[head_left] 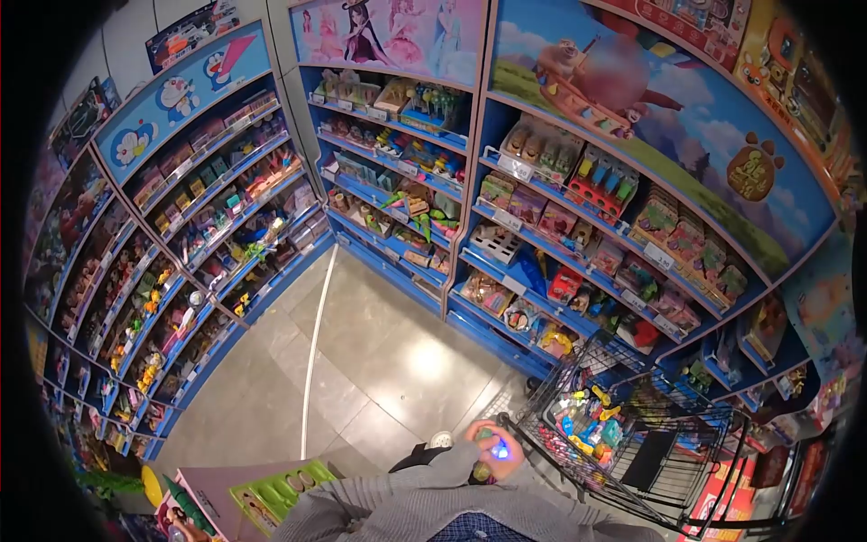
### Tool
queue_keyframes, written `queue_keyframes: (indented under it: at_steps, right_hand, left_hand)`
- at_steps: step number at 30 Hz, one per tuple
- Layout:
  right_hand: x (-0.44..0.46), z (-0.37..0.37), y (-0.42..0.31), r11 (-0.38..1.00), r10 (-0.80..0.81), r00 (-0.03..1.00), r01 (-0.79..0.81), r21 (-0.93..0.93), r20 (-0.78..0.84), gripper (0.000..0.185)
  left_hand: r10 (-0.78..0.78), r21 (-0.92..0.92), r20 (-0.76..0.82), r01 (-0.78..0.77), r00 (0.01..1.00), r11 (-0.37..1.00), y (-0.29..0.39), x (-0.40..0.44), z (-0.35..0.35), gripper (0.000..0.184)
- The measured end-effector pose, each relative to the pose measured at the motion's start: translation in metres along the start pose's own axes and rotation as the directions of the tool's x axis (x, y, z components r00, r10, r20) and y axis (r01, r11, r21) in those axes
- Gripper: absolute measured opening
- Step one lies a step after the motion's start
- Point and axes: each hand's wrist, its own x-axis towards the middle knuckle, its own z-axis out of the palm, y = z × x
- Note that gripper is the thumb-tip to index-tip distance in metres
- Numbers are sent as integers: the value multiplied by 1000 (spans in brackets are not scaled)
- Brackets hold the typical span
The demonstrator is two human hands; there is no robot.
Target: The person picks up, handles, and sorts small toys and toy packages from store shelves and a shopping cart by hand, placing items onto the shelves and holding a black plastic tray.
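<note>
I can't cleanly separate the hands (pixel 502 462) in my view: bare fingers close around a small lit item (pixel 500 449) at near centre, and I cannot tell which hand grips it or how the other is set. Blue glare and the fingers hide its shape. The grey sleeves (pixel 406 492) run off the near edge. Just to the right, the wire cart (pixel 648 461) holds a jumble of small colourful toys (pixel 591 432), too tangled to count. A green tray (pixel 280 492) sits near left, partly cut off. Open floor (pixel 388 361) spreads between the left shelves (pixel 217 217) and the right shelves (pixel 560 253).
</note>
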Motion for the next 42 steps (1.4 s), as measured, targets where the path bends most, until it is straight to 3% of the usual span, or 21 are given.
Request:
queue_keyframes:
  at_steps: [3, 5, 7, 8, 10, 12, 13, 14, 15, 16, 19, 21, 22, 24, 26, 28, 29, 32, 34, 37, 42]
  right_hand:
    - [0, -1, 3, 991, 29, 999, -32, 129, 20, 41]
    - [4, -3, -12, 928, 52, 991, -93, 361, 120, 38]
    - [7, -8, 3, 897, 59, 992, -103, 430, 114, 38]
    - [6, -10, 3, 863, 58, 991, -109, 494, 118, 38]
    - [9, -18, 1, 917, 60, 997, -76, 391, 53, 46]
    - [12, -22, -15, 885, 58, 998, -40, 464, -25, 59]
    - [10, -29, -12, 957, 75, 993, -45, 285, -95, 64]
    - [8, -35, -19, 979, 110, 991, -94, 179, -82, 62]
    - [9, -34, -10, 900, 65, 996, -31, 435, -62, 58]
    - [8, -36, -12, 940, 91, 993, -58, 337, -80, 50]
    - [8, -39, -16, 931, 171, 976, -115, 345, -136, 42]
    - [7, -42, -18, 811, 332, 936, -222, 541, -115, 35]
    - [8, -45, -13, 808, 342, 932, -227, 544, -120, 35]
    - [10, -48, 0, 854, 337, 925, -223, 471, -173, 32]
    - [10, -50, -11, 849, 356, 921, -249, 466, -156, 33]
    - [10, -51, -23, 843, 384, 916, -297, 449, -115, 36]
    - [10, -51, -19, 842, 387, 915, -299, 448, -116, 36]
    - [11, -51, -7, 908, 244, 956, -167, 385, -161, 41]
    - [12, -53, -6, 811, 315, 938, -188, 554, -143, 45]
    - [13, -56, 3, 735, 313, 943, -166, 658, -112, 48]
    - [18, -59, -12, 782, 359, 909, -169, 600, -211, 48]
  left_hand:
    - [-9, 72, 69, 4, 998, 997, -16, 13, -22, 41]
    - [-28, 150, 149, 6, 988, 989, -9, 12, -15, 43]
    - [-27, -123, 121, 42, 992, 991, 23, 3, 8, 41]
    - [-57, -120, 124, 72, 991, 990, 23, 8, 9, 41]
    - [11, 0, 146, -11, 989, 1000, 11, 19, 7, 42]
    - [-90, -30, 195, 97, 977, 995, 33, 13, 22, 45]
    - [-112, -203, 125, 136, 986, 970, 58, 1, 50, 47]
    - [-149, -120, 216, 178, 965, 977, 29, 18, 25, 46]
    - [-266, -87, 220, 290, 939, 953, 51, 11, 37, 46]
    - [-179, -149, 221, 214, 959, 965, 51, 13, 43, 43]
    - [-179, -141, 217, 212, 960, 967, 34, 25, 39, 39]
    - [-235, -149, 206, 267, 950, 952, 28, 29, 38, 35]
    - [-246, -149, 208, 279, 947, 949, 23, 32, 39, 35]
    - [-84, -25, 226, 92, 971, 995, 14, 38, 39, 37]
    - [-149, -25, 180, 156, 972, 987, 17, 40, 39, 40]
    - [-273, 226, 136, 239, 952, 944, 24, 39, 39, 44]
    - [-276, 225, 137, 241, 951, 944, 25, 38, 42, 44]
    - [-46, 61, 191, 35, 980, 998, 25, 37, 48, 46]
    - [-84, 361, 261, -17, 962, 932, 28, 38, 45, 39]
    - [-201, 405, 238, 91, 950, 910, 35, 37, 50, 40]
    - [-169, 289, 282, 85, 944, 954, 40, 37, 64, 41]
